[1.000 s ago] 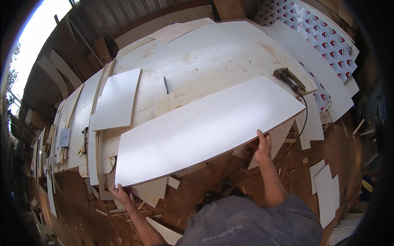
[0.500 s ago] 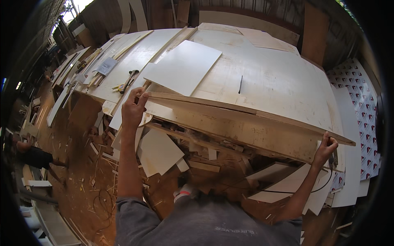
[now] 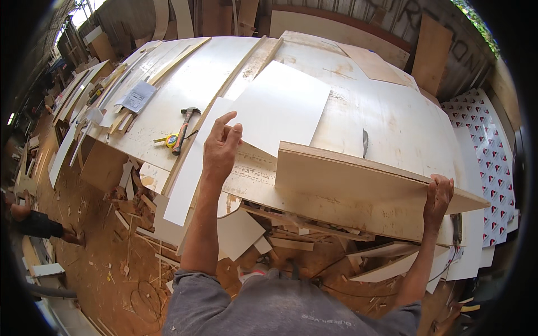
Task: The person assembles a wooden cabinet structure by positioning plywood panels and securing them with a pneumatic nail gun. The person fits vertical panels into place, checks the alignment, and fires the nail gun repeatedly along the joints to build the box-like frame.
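Note:
A plywood panel [image 3: 347, 179] with a pale face stands tilted on edge over the near right of the large white worktable [image 3: 392, 112]. My right hand [image 3: 439, 200] is closed over its upper edge near the right end. Apart from the panel's left end, my left hand [image 3: 221, 148] is raised with fingers loosely bent and thumb apart, holding nothing. Beyond that hand lies a white sheet [image 3: 283, 106], and a long white strip [image 3: 190, 185] runs beneath my left forearm. A thin dark tool [image 3: 365, 143] is partly hidden behind the panel.
A hammer [image 3: 182, 134] and a yellow tape measure [image 3: 171, 141] lie left of my left hand, near a printed paper [image 3: 138, 97]. Offcuts [image 3: 241, 232] and cables litter the floor below. Patterned sheets [image 3: 482, 168] lean at right. Another person [image 3: 39, 224] is at far left.
My left hand has let go of the panel and moved right. The panel's left end has swung away from that hand, while my right hand still grips the other end.

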The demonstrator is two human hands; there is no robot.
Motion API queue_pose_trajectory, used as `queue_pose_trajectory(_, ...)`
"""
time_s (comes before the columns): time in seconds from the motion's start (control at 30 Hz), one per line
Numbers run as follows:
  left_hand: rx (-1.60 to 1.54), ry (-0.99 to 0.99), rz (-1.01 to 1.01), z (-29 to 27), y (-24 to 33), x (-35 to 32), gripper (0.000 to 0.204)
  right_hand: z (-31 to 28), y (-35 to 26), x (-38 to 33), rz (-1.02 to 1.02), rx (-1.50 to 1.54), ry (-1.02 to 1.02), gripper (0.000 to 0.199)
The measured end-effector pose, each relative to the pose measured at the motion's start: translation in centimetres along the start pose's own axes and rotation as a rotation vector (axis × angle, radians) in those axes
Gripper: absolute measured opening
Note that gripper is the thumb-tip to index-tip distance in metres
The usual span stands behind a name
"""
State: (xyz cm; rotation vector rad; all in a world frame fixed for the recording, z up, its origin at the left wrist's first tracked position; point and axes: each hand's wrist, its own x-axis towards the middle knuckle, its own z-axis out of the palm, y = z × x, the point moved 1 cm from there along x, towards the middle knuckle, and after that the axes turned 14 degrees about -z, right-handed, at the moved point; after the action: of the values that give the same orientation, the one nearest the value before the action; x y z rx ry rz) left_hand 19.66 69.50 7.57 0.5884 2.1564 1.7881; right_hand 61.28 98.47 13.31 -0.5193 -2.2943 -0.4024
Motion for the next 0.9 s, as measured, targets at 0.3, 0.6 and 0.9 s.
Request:
queue_pose_trajectory(0.3, 0.52, 0.23, -0.321, -1.7, -19.9, 21.3, 0.07, 1.6, 0.5, -0.6, 0.146, -0.048, 0.126, 0.033)
queue_pose_trajectory(0.6, 0.549, 0.173, -0.342, 0.4, -22.0, 24.2, 0.063, 0.9, -0.3, -0.6, 0.137, -0.055, 0.19, 0.031)
queue_pose_trajectory(0.9, 0.019, 0.085, 0.045, 1.0, -9.0, 17.4, 0.036, -0.2, 1.8, -3.0, 0.112, -0.152, 0.173, 0.032)
